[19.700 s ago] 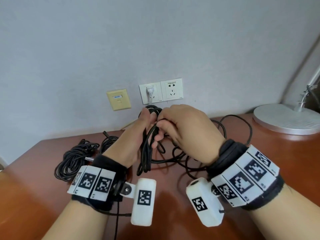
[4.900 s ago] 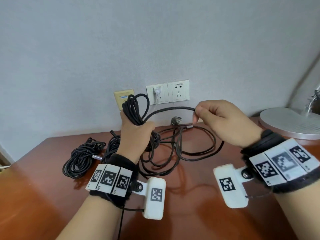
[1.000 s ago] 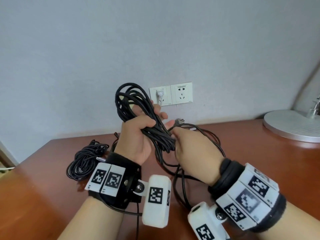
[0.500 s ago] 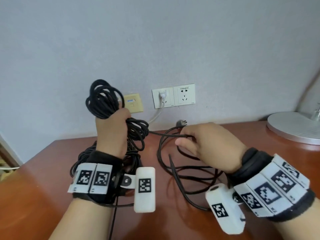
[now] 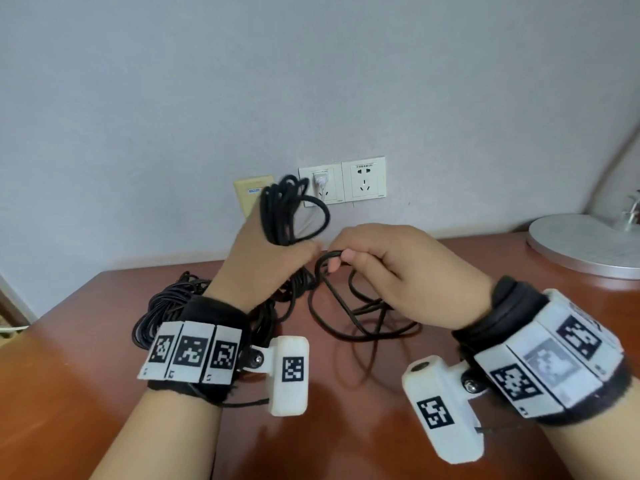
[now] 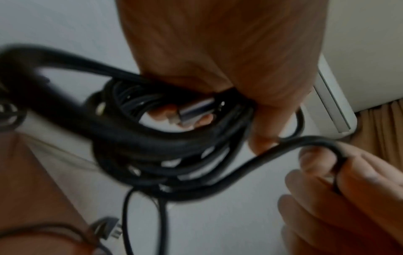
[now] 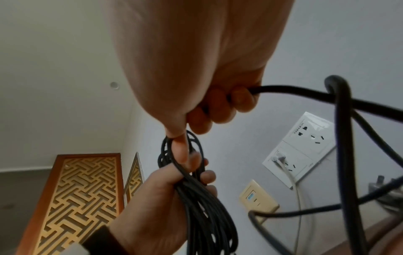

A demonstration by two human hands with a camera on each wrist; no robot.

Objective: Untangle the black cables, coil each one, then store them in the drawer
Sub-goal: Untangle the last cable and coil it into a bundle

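Black loops of cable, a half-made coil (image 5: 282,211), stand up out of the left hand (image 5: 263,265), which is fisted round their waist so the finished turns cannot spring apart; the lower halves of those loops hang below the fist toward the desk (image 5: 86,393). From the left wrist view a silver-tipped connector (image 6: 196,110) sits against that hand's fingers inside the bundle, probably tucked there as the anchored starting end.

Just to the right, nearly touching, the right hand (image 5: 398,275) pinches a single strand (image 5: 329,261) between thumb and curled fingers, bent into a small arch, seemingly the next turn being brought over to lay onto the coil. Behind and below it the loose remainder of that cable (image 5: 360,320) sprawls in slack curves on the wood, left lying so it can feed freely; whether any crossings there are real knots I cannot tell.

At the near left, partly hidden by the left wrist, another black coil (image 5: 162,306) rests on the desk, set aside out of the working space. No drawer is in view, so storing looks some way off.

On the far wall are white sockets (image 5: 346,181) with a white plug, and a yellow plate (image 5: 249,195). A grey lamp base (image 5: 581,244) sits far right.
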